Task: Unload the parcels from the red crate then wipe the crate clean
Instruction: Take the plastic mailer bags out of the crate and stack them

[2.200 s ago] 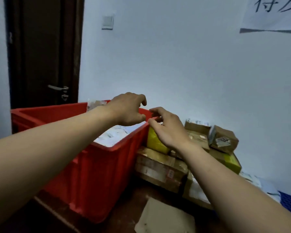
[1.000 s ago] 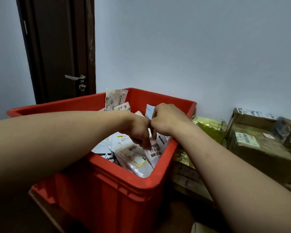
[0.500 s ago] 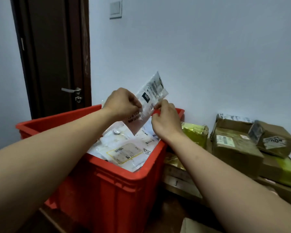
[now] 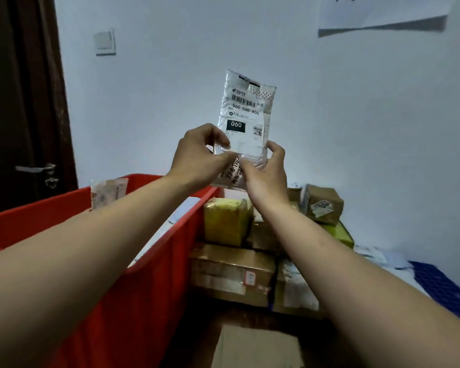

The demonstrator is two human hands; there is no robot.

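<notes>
A single wide-angle view, worn on the head, looks forward and only slightly down at a pale wall [image 4: 329,128] at 12 o'clock. Both forearms enter from the bottom corners, and the left hand [image 4: 197,152] and right hand [image 4: 266,176] grip a white parcel [image 4: 246,115] at frame centre, an arm's reach from the lens. The red crate [image 4: 149,301] fills 8 o'clock, cardboard boxes [image 4: 231,272] 5 o'clock and a dark door [image 4: 19,102] 10 o'clock.

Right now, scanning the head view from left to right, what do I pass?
Dark wooden door → white wall switch → silvery labelled parcel pouch → small brown cardboard box → blue ribbed surface. The red crate spans too wide to place.
</notes>
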